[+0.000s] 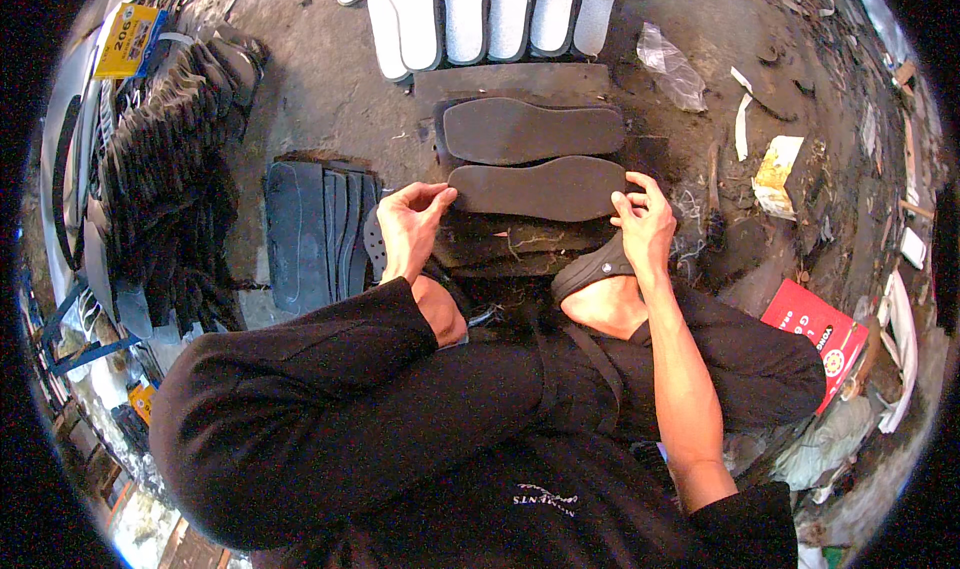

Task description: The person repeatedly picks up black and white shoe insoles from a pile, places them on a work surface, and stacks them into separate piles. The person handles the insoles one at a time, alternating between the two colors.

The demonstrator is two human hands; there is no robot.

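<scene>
Before me lies a dark grey shoe sole, stretched sideways between my two hands. The thumb and forefinger of my left hand pinch its left end. My right hand grips its right end, thumb at the near edge and forefinger at the tip. Just beyond it, a second dark sole rests on a dark flat base, pointing the same way. The underside of the held sole is hidden, so I cannot tell whether it touches the base.
White soles stand in a row at the far side. A stack of dark sheets sits left, near a long heap of dark soles. Clear plastic, a yellow-white scrap and a red box lie right. My black clogs flank the base.
</scene>
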